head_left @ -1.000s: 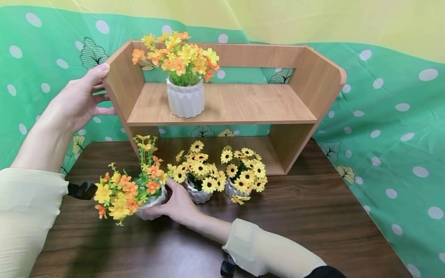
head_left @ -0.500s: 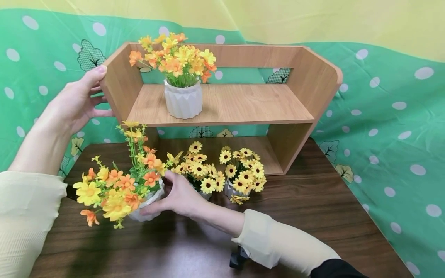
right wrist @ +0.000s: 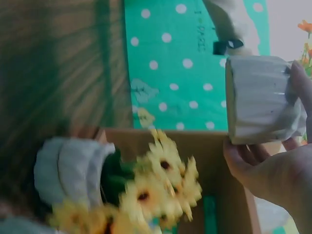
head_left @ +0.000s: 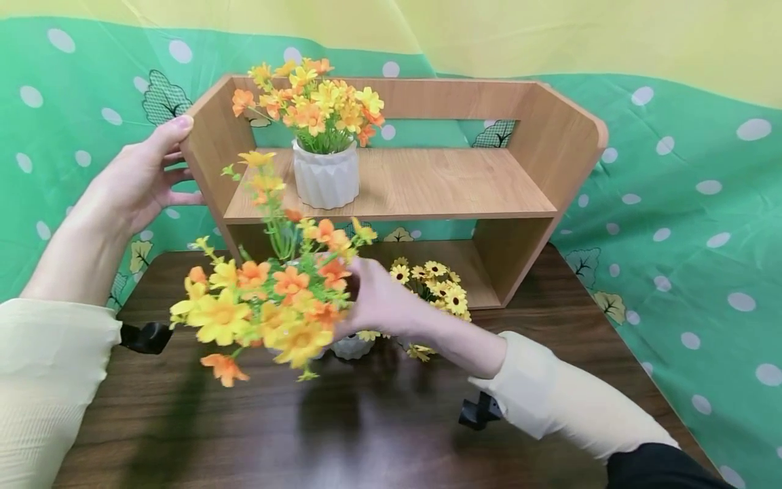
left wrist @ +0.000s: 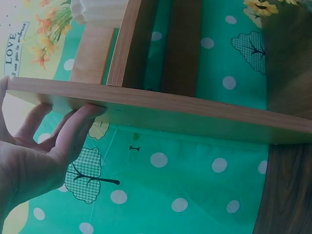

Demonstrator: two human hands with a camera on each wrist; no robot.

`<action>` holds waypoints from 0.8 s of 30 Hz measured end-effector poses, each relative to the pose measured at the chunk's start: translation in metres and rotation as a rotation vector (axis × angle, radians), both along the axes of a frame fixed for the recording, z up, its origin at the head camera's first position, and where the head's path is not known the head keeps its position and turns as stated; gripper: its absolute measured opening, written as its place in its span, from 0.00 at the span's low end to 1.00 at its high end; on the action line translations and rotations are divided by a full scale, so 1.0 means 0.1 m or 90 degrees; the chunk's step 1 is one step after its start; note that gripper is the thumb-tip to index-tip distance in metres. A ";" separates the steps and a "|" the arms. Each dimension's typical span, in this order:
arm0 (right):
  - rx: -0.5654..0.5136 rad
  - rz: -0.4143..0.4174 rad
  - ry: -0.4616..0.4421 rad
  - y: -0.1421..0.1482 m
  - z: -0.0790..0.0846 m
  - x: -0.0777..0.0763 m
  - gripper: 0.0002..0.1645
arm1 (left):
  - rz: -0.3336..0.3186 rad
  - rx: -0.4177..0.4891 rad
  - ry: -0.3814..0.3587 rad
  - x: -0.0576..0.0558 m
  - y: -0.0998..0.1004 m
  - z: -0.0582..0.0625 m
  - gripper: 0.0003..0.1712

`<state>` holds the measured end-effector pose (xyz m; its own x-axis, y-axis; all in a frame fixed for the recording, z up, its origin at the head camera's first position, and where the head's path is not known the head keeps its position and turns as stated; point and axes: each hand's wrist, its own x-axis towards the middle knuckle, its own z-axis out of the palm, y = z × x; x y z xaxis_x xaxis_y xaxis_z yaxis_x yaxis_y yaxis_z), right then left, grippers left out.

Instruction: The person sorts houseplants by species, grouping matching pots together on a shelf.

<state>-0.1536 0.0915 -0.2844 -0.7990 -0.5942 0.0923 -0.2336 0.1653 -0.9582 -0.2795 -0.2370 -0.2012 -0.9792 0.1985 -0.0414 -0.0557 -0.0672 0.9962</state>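
My left hand (head_left: pixel 137 173) grips the left side panel (head_left: pixel 214 142) of a two-tier wooden shelf (head_left: pixel 397 180). In the left wrist view the fingertips press on the panel's outer face, with the thumb at its edge. My right hand (head_left: pixel 385 299) holds up a pot of orange and yellow artificial flowers (head_left: pixel 275 299) in front of the shelf. Its white pot (right wrist: pixel 261 100), mostly hidden in the head view, sits between thumb and fingers in the right wrist view. Another white pot of orange and yellow flowers (head_left: pixel 326 173) stands on the upper tier, left side.
Two pots of yellow daisies stand on the dark wooden table (head_left: pixel 519 407) before the lower tier. The right daisies (head_left: pixel 451 293) are partly covered by my right arm; of the other, mainly the white pot (head_left: pixel 353 348) shows. A dotted green cloth (head_left: pixel 690 238) hangs behind.
My right hand has lifted the flower pot off the table, first slightly left, then up and to the right, now covering the left daisies. My left hand stays on the shelf panel.
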 end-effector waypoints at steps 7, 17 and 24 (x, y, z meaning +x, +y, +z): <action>-0.117 0.032 0.040 0.56 0.15 -0.07 0.48 | 0.017 -0.031 0.006 0.03 0.05 0.03 0.35; -0.089 -0.088 0.006 1.18 0.38 -0.03 0.38 | 0.015 -0.045 0.006 0.07 0.10 0.03 0.38; -0.088 -0.137 0.017 1.43 0.54 -0.06 0.38 | 0.022 -0.056 0.006 0.08 0.07 0.04 0.39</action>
<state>-0.1598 0.2341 -0.2308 -0.9015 -0.3915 0.1845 -0.2334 0.0810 -0.9690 -0.2715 -0.2300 -0.1967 -0.9857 0.1611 -0.0484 -0.0458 0.0195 0.9988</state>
